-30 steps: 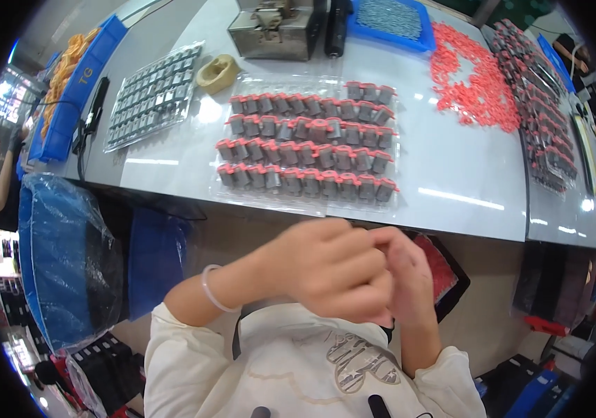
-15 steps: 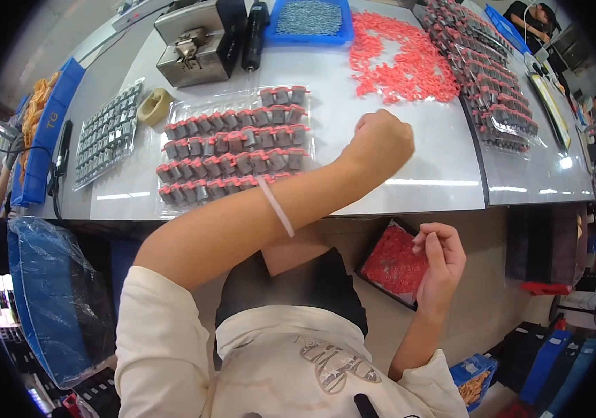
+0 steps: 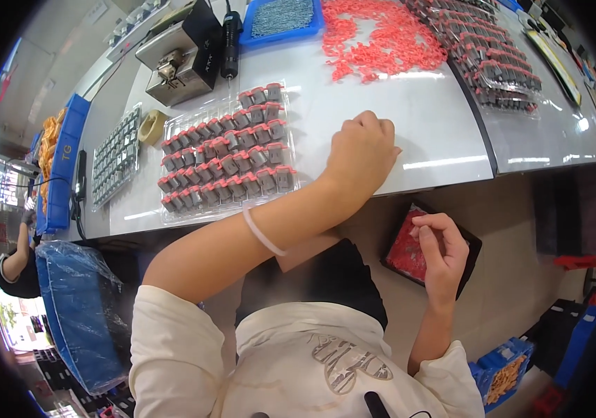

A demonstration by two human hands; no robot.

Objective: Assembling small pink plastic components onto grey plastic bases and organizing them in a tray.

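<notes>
While the left hand (image 3: 362, 155) was already stretched out over the white tabletop (image 3: 409, 118) half a second ago, it now rests lower and nearer the front edge, its fingers curled into a loose fist with the knuckles on the bare surface; whether anything sits inside the fist cannot be told. Just left of it lies the clear plastic tray of grey parts with red caps (image 3: 225, 153), close to the hand but not touching it. The right hand (image 3: 441, 254) stays below the tabletop edge, as before, over the dark shallow tray of small red pieces (image 3: 404, 249) held near the lap; its thumb and fingers are drawn together, perhaps pinching a red piece, though that piece is too small to make out. A thin white band (image 3: 262, 232) circles the left wrist. Farther back, the heap of loose red rings (image 3: 381, 35) is cut off by the upper rim, as is the blue tray of small metal parts (image 3: 280, 21). The grey metal press block (image 3: 179, 56) stands beside a black electric screwdriver (image 3: 230, 42). A roll of tape (image 3: 150, 127) is blurred by the lens curve
</notes>
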